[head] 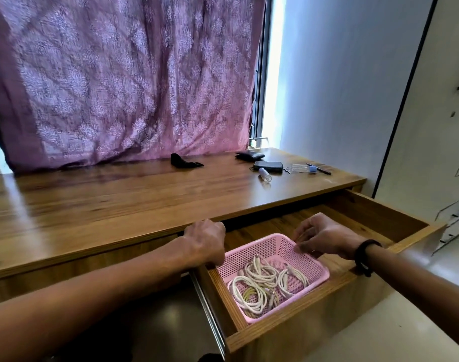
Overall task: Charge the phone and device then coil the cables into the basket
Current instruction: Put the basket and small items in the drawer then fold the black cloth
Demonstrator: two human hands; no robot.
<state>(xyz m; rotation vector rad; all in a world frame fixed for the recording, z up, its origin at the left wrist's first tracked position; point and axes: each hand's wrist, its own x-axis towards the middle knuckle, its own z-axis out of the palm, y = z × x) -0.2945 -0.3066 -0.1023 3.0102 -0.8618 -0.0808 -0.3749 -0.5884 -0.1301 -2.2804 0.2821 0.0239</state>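
A pink mesh basket (315,269) sits in the open wooden drawer (379,212) under the tabletop. Several white cables (259,283) lie coiled inside it. My left hand (204,244) grips the top of the drawer's left wall, next to the basket's left rim, with its fingers curled over the edge. My right hand (327,237), a black band on its wrist, is at the basket's far right rim with curled fingers on the rim. A black flat device (268,165) lies on the tabletop at the back right.
On the wooden tabletop (118,199) are a black cloth (184,161), a black wallet (250,155), a small bottle (265,174), a clear box (300,168) and a pen (318,169). A purple curtain (131,74) hangs behind. A white wall stands to the right.
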